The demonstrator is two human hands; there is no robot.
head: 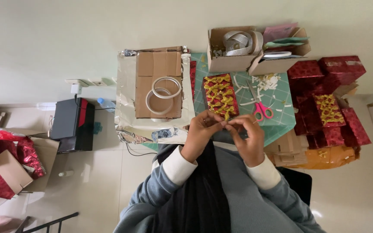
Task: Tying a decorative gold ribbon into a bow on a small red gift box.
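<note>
Head view: scissors (260, 107) beside red box (221, 96).

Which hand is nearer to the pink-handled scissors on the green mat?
The right hand. It is just below the scissors, slightly to their left. The left hand is farther left, at the near end of the red box with gold bows.

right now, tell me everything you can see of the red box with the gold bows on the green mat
The red box is a flat oblong wrapped in shiny red foil-like paper. Small gold ribbon bows cover its top in rough rows. It lies flat on the green cutting mat, its long side running away from the person and slightly angled. At its near end the left hand and right hand meet, fingertips pinching a gold bow at the edge. Pink-handled scissors lie apart to its right.
</note>
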